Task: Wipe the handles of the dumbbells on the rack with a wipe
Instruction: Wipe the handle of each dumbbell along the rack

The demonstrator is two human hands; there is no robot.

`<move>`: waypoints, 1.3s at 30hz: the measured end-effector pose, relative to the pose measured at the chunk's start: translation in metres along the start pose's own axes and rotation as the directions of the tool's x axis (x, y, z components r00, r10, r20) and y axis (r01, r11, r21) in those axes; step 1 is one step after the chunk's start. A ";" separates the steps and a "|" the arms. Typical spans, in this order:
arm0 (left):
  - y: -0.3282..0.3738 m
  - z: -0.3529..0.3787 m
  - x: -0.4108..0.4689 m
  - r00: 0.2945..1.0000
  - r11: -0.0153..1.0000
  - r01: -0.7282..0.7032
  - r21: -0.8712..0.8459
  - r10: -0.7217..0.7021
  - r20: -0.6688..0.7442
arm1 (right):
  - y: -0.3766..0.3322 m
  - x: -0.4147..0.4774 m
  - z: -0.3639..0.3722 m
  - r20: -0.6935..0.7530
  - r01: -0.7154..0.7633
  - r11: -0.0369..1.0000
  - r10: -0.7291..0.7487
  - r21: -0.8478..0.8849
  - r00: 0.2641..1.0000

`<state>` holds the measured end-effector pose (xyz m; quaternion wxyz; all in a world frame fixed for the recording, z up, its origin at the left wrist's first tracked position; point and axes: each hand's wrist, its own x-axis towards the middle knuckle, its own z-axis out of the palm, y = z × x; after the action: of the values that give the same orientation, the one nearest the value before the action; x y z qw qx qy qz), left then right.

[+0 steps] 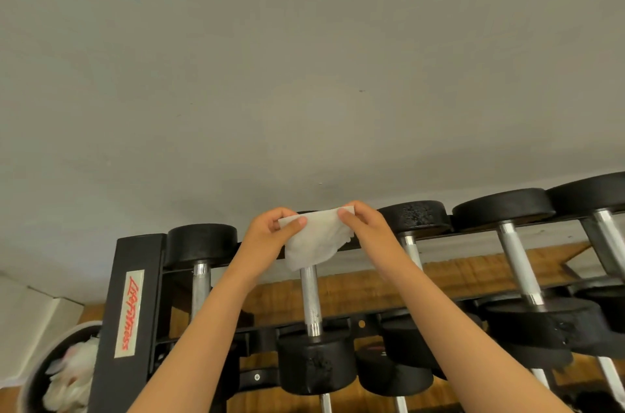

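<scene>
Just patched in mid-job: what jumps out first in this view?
Mid-frame, the left hand and right hand pinch a white wipe stretched between them, in front of a dumbbell's chrome handle. Black dumbbells line the rack across the lower frame, and a bin of crumpled white material sits lower left.

A thin white wipe (316,240), a bit crumpled, hangs spread between the left hand (270,233) and the right hand (363,226), each pinching an upper corner, and its lower edge hides the far end of one handle (310,297). That knurled silver handle belongs to a dumbbell (316,365) with scuffed black round heads, lying front to back, second from the left on the top tier of the black rack (135,280). The other dumbbells (504,208), same style, lie side by side along that tier and the one below.
</scene>
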<state>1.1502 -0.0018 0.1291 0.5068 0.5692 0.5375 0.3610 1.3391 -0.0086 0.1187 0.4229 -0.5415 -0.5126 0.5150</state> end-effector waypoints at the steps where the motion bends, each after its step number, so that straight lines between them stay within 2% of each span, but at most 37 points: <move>1: 0.000 -0.001 0.001 1.000 1.000 0.015 0.006 -0.015 -0.003 | 0.000 0.000 0.002 0.020 -0.026 0.998 0.025 0.053 0.999; 4: -0.007 -0.003 0.006 0.998 0.996 0.055 0.064 -0.052 -0.047 | 0.003 0.001 0.008 0.099 -0.099 0.992 0.091 0.077 0.991; 8: -0.019 -0.005 0.015 0.992 0.993 0.041 0.111 -0.027 -0.122 | 0.004 0.008 0.014 0.091 -0.118 0.989 0.125 -0.087 0.988; 11: -0.024 -0.007 0.021 0.982 0.997 -0.015 0.079 0.030 -0.187 | 0.003 0.023 0.017 -0.130 -0.069 0.990 0.053 -0.125 0.990; 13: -0.029 -0.010 0.024 0.971 0.996 -0.035 0.078 0.053 -0.235 | 0.001 0.031 0.019 -0.324 0.042 0.984 -0.098 -0.176 0.941; 15: -0.036 -0.010 0.025 0.965 0.995 -0.034 0.098 0.058 -0.256 | 0.003 0.034 0.021 -0.383 0.161 0.934 -0.283 -0.320 0.879; 17: -0.044 -0.005 0.022 0.969 0.989 -0.016 0.146 0.052 -0.242 | 0.018 0.031 0.028 -0.257 0.243 0.854 -0.390 -0.460 0.884; 20: -0.061 0.004 0.018 0.978 0.980 -0.031 0.198 0.071 -0.194 | 0.052 0.017 0.043 -0.049 0.275 0.766 -0.371 -0.580 0.927; 25: -0.078 0.009 0.026 0.976 0.990 0.006 0.141 0.024 -0.215 | 0.070 0.013 0.048 -0.025 0.292 0.748 -0.381 -0.596 0.924; 28: -0.078 0.016 0.040 0.973 0.991 -0.022 0.134 0.052 -0.225 | 0.083 0.014 0.046 0.053 0.376 0.657 -0.456 -0.654 0.888; 33: -0.088 0.027 0.059 0.961 0.973 -0.071 0.221 0.126 -0.245 | 0.096 0.002 0.055 0.092 0.334 0.553 -0.418 -0.763 0.904; 35: -0.092 0.027 0.062 0.958 0.964 -0.085 0.252 0.149 -0.246 | 0.096 0.002 0.054 0.073 0.354 0.575 -0.453 -0.737 0.889; 39: -0.092 0.022 0.061 0.969 0.950 -0.108 0.294 0.166 -0.181 | 0.075 0.007 0.044 -0.114 0.320 0.767 -0.452 -0.557 0.885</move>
<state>1.1581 0.0457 0.0275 0.3363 0.6318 0.5914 0.3716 1.3042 -0.0135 0.0390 0.4158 -0.5760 -0.6784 0.1874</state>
